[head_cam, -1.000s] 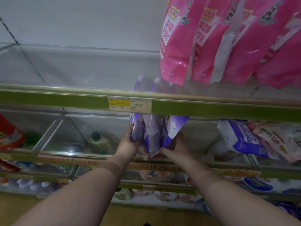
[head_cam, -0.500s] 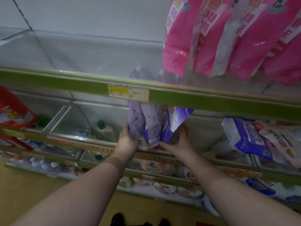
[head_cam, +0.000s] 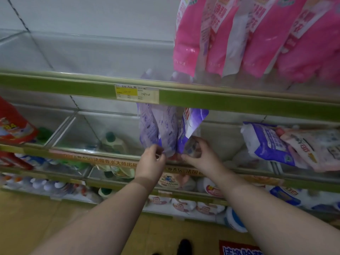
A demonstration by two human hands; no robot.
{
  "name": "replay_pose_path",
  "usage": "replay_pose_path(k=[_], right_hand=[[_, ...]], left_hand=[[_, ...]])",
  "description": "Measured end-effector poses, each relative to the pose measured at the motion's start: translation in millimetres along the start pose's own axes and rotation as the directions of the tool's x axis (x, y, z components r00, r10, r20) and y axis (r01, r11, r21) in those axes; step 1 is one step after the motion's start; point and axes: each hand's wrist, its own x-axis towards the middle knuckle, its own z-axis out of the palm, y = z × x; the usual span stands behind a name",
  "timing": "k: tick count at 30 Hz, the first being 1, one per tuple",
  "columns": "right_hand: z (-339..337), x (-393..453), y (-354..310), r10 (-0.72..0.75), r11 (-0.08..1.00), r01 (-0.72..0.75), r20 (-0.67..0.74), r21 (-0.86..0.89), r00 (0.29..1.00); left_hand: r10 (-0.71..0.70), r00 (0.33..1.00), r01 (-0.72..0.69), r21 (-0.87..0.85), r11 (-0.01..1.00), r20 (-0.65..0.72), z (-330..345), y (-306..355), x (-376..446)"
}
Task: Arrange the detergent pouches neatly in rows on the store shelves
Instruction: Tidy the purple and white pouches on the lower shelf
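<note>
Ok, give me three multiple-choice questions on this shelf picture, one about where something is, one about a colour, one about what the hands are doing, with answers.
1. Where are the pink pouches?
A. On the shelf above the purple pouches
B. On the floor
C. In the left hand

2. What colour is the shelf's front strip?
A. Blue
B. Green
C. Black

3. What are the hands doing?
A. Hanging idle
B. Pressing the price tag
C. Holding the purple pouches at their bottom ends

Answers: 1 A, they stand upper right, over the green strip. 2 B, green runs along the edge beside the yellow price tag. 3 C, the left hand and right hand grip the pouch bottoms.
</note>
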Motion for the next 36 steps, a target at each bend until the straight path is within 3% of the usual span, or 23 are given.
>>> replay_pose_path(k=[7,14,24,29,31,33,36], right_hand=[[-32.5,-25.4,-2.9,0.104,0.983,-0.123,-0.135,-0.139,0.985],[-95.2,-45.0,24.7,0.237,0.936,-0.286,-0.234,-0.203,0.943],[-165.4,-48.9,94.3,0.281,0.936,-0.324,-0.264,-0.134,0.922],[-207.8,-51.1,133.5,0.216,0.959,-0.255,-0.26,-0.124,0.941],[-223.3,-52.6,145.3,0.209,0.966,-0.238,-0.229,-0.106,0.951],[-236.0,-54.0,155.5,0.182,0.964,-0.217,-0.214,-0.155,0.96],[-246.0,-55.0,168.8,0.102,0.958,-0.142,-0.167,-0.25,0.981]], left_hand=[[0.141,0.95,-0.124,-0.08,0.989,0.277,29.3,6.8,-19.0],[0.218,0.891,-0.181,-0.129,0.975,0.399,60.8,47.8,-27.6],[0.299,0.859,-0.271,-0.127,0.954,0.415,140.2,130.0,-25.9],[0.304,0.885,-0.336,0.03,0.941,0.353,205.9,181.9,-31.5],[0.233,0.937,-0.248,0.026,0.968,0.262,233.3,199.9,-30.2],[0.061,0.983,-0.05,-0.067,0.996,0.172,256.1,210.7,-25.8],[-0.191,0.97,0.217,-0.179,0.96,0.152,281.5,215.0,-19.1]])
